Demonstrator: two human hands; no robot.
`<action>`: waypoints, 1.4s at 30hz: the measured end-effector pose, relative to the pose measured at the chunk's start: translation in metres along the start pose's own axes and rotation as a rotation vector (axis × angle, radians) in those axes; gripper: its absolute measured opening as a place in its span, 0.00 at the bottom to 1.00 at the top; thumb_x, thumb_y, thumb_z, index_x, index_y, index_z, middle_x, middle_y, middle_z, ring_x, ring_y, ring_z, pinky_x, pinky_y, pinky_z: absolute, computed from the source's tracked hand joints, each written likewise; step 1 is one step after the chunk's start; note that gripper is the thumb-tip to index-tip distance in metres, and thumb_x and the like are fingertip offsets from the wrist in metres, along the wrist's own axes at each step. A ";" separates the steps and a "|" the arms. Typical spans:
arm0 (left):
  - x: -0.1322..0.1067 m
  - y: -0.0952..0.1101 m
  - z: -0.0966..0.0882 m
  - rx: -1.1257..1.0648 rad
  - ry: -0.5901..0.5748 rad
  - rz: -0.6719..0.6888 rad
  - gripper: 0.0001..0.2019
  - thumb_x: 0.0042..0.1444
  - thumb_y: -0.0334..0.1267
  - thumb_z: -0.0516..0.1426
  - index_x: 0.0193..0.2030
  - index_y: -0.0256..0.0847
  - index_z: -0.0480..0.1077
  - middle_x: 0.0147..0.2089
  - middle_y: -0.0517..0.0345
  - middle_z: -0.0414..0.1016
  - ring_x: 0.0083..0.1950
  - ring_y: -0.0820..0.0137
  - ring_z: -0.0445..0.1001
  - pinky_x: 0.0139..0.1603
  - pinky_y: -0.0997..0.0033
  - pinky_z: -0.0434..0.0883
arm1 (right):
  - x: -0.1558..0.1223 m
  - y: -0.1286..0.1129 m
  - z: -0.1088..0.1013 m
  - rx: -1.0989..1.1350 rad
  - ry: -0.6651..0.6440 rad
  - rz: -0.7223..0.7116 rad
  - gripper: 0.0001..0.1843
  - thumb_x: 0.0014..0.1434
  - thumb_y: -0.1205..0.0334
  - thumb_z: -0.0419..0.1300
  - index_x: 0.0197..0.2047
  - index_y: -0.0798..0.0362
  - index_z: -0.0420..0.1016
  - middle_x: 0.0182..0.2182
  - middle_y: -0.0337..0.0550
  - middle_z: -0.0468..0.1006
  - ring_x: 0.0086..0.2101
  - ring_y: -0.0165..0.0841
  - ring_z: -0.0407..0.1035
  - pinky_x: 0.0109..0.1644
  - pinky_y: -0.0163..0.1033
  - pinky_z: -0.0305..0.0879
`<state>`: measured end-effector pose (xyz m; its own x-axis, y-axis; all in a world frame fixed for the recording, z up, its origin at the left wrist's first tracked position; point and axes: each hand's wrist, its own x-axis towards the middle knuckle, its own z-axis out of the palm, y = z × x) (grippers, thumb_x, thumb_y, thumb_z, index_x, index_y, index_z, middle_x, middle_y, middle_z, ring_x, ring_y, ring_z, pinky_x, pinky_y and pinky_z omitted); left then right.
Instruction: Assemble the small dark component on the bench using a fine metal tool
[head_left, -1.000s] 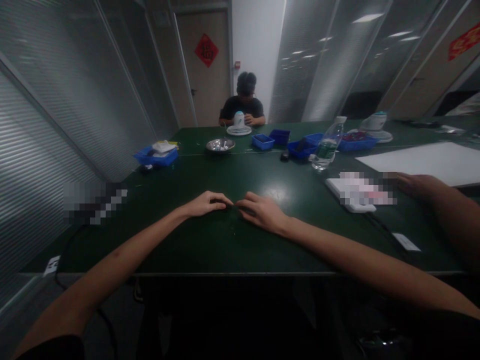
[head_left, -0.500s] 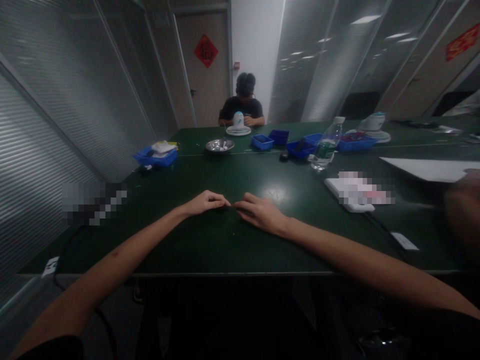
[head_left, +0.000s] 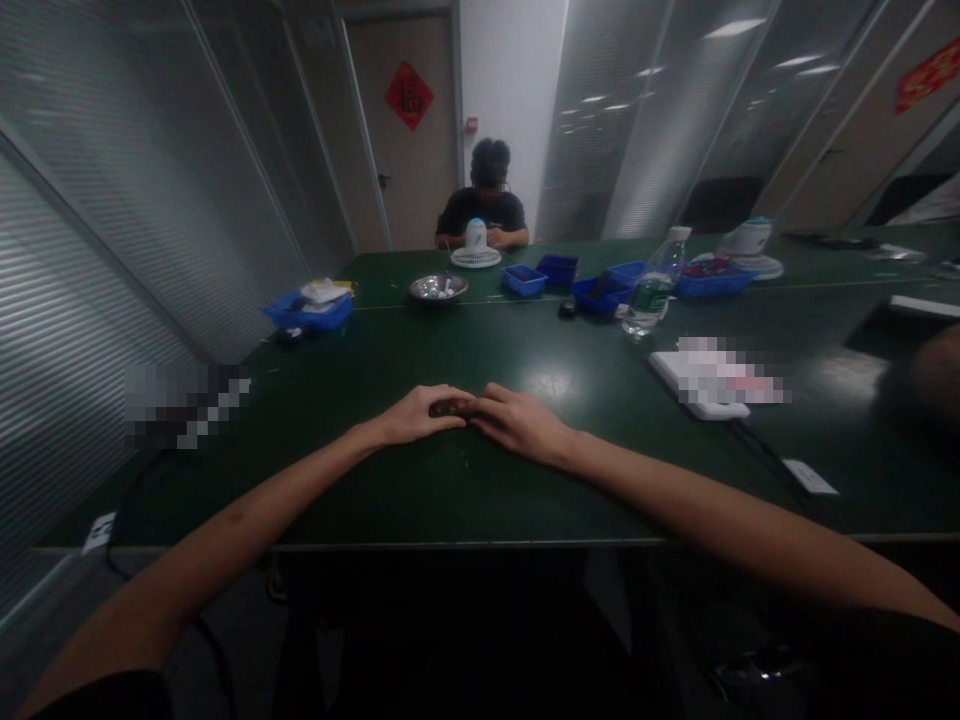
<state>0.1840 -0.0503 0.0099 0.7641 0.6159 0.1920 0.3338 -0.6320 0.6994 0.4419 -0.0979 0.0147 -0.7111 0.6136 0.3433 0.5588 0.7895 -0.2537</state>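
Observation:
A small, dark, narrow piece (head_left: 448, 408) with a few lighter spots lies between my hands, low over the green table (head_left: 405, 490). My left hand (head_left: 415, 415) is closed on its left part, fingers above and thumb below. From the other side, the bent fingers of my right hand (head_left: 523, 425) pinch its right end. Those fingers hide that end, and the exact kind of the piece cannot be made out.
Farther back stand a metal bowl (head_left: 438, 290), several blue trays (head_left: 523, 280), a water bottle (head_left: 654, 285) and a small white fan (head_left: 475, 255). A person (head_left: 487, 210) sits opposite. A white box (head_left: 675, 380) with a cable lies right; another person's blurred hand (head_left: 937, 375) shows at the edge.
My left hand has shifted right, closer to my right hand, and more of the dark piece shows. At the right, the large white sheet-like thing has moved away and looks smaller.

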 end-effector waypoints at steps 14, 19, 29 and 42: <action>-0.002 -0.006 -0.015 -0.024 -0.073 -0.028 0.18 0.62 0.45 0.63 0.56 0.42 0.76 0.46 0.52 0.72 0.46 0.64 0.71 0.47 0.64 0.69 | 0.003 0.002 0.002 -0.071 0.023 0.209 0.15 0.71 0.55 0.56 0.57 0.48 0.76 0.46 0.45 0.75 0.36 0.32 0.70 0.38 0.37 0.61; -0.002 -0.017 -0.015 -0.040 -0.029 -0.022 0.13 0.64 0.42 0.61 0.52 0.40 0.78 0.44 0.52 0.73 0.43 0.66 0.72 0.45 0.66 0.68 | 0.002 0.000 0.000 -0.074 0.022 0.243 0.16 0.71 0.54 0.56 0.57 0.49 0.76 0.47 0.46 0.75 0.36 0.32 0.70 0.38 0.37 0.61; -0.019 -0.072 -0.069 0.142 0.127 -0.147 0.15 0.63 0.47 0.61 0.50 0.42 0.78 0.49 0.52 0.76 0.45 0.64 0.73 0.44 0.66 0.69 | 0.001 0.000 -0.006 -0.041 0.037 0.294 0.16 0.71 0.54 0.55 0.56 0.50 0.76 0.47 0.46 0.76 0.38 0.34 0.72 0.40 0.38 0.64; -0.097 -0.157 -0.167 0.425 0.506 -0.699 0.24 0.48 0.47 0.67 0.52 0.41 0.79 0.46 0.49 0.82 0.47 0.57 0.79 0.48 0.64 0.73 | 0.002 0.002 -0.005 -0.022 0.028 0.273 0.16 0.71 0.54 0.56 0.56 0.51 0.76 0.46 0.47 0.76 0.36 0.32 0.71 0.39 0.38 0.64</action>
<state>-0.0342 0.0677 -0.0036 0.0212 0.9852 0.1701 0.8715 -0.1016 0.4798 0.4438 -0.0952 0.0197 -0.5210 0.8027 0.2901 0.7373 0.5945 -0.3208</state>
